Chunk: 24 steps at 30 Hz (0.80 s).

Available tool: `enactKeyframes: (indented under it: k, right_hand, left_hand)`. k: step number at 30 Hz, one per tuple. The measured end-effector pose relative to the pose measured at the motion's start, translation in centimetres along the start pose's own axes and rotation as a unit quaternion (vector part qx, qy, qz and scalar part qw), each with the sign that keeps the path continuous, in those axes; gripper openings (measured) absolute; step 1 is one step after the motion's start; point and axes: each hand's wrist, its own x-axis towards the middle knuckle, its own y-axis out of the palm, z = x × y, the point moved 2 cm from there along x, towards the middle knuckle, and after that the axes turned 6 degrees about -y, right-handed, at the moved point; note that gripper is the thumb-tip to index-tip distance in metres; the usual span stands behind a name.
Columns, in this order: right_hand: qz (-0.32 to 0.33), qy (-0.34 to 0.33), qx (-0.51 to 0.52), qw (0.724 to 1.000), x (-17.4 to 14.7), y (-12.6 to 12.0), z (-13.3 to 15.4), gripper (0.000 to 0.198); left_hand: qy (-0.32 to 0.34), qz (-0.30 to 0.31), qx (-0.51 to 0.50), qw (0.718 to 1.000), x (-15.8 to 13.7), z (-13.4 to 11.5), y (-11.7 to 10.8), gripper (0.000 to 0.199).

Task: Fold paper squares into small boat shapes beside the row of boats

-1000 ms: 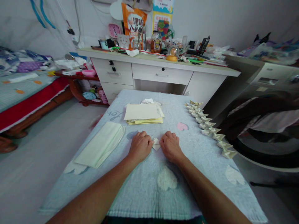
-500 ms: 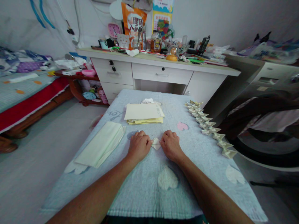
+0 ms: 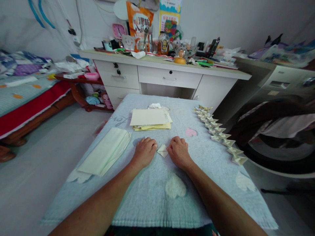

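Note:
A small folded piece of cream paper (image 3: pixel 162 151) lies on the cloth-covered table between my hands. My right hand (image 3: pixel 179 151) pinches its right corner, with the fingers curled inward. Just off the paper's left tip rests my left hand (image 3: pixel 145 150), its fingers bent and thumb drawn in, and nothing shows in it. Farther right, a slanting row of folded paper boat-like shapes (image 3: pixel 218 130) runs along the table's edge. A stack of cream and yellow sheets (image 3: pixel 150 117) sits beyond my hands, and folded pale green-white paper (image 3: pixel 105 152) lies to the left.
The light blue cloth (image 3: pixel 147 203) covers the table. Behind it stands a white desk (image 3: pixel 169 77) crowded with a jar (image 3: pixel 163 44), an orange bag (image 3: pixel 139 24) and small items. A washing machine (image 3: pixel 283 82) is at the right, a bed (image 3: pixel 29 95) at the left.
My left hand has moved slightly left, off the paper's left corner. More of the folded paper now shows between the hands. The whole view has shifted a little.

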Motion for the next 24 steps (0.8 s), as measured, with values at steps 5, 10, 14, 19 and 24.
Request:
enactKeyframes:
  k: [5,10,14,19,24]
  right_hand:
    - [0.006,-0.005,-0.010,1.000,0.0,-0.1,0.1,0.019]
    - [0.000,-0.014,-0.017,1.000,-0.1,-0.2,0.2,0.018]
    - [-0.001,-0.014,-0.015,1.000,-0.1,-0.2,0.1,0.018]
    - [0.003,-0.001,-0.008,1.000,0.0,-0.1,0.1,0.020]
    - [-0.003,0.010,0.001,1.000,0.1,0.2,0.0,0.020]
  left_hand:
    - [-0.010,-0.011,0.016,1.000,-0.2,-0.4,0.1,0.025]
    - [-0.026,-0.019,0.043,0.999,-0.4,-1.1,0.3,0.026]
    - [-0.034,-0.019,0.055,0.998,-0.5,-1.4,0.3,0.020]
    - [-0.036,-0.011,0.056,0.998,-0.6,-1.5,0.3,0.017]
    - [-0.035,-0.015,0.058,0.998,-0.5,-1.5,0.4,0.016]
